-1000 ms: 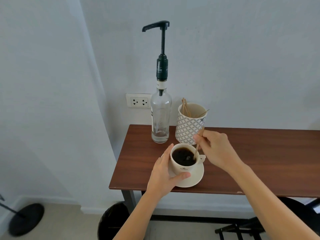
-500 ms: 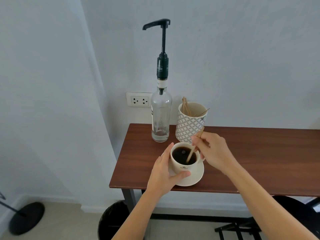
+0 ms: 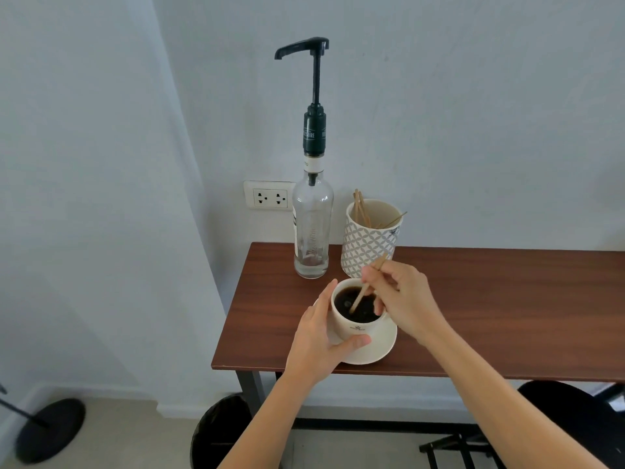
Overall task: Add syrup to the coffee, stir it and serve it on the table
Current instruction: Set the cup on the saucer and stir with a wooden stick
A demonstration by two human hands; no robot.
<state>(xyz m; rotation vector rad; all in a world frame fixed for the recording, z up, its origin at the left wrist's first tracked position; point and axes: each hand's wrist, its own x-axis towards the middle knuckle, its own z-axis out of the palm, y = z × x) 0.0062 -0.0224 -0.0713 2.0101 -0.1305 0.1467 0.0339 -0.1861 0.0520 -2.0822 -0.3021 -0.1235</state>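
Note:
A cream cup of black coffee (image 3: 356, 324) stands on a cream saucer (image 3: 375, 353) near the front left of the brown table (image 3: 490, 316). My left hand (image 3: 318, 340) wraps the cup's left side, thumb against its front. My right hand (image 3: 402, 299) pinches a thin wooden stir stick (image 3: 363, 292) whose lower end dips into the coffee. Behind the cup stands a clear glass syrup bottle (image 3: 311, 238) with a tall black pump (image 3: 314, 96), its spout pointing left.
A patterned white holder (image 3: 370, 245) with several wooden sticks sits right of the bottle. A wall socket (image 3: 269, 199) is behind it. Below the table are a black bin (image 3: 223, 431), a black stool (image 3: 571, 421) and a round black stand base (image 3: 50, 428).
The stick's tip has swung from the cup's right side toward the left middle of the coffee as my right hand moved left. My left hand kept its hold on the cup.

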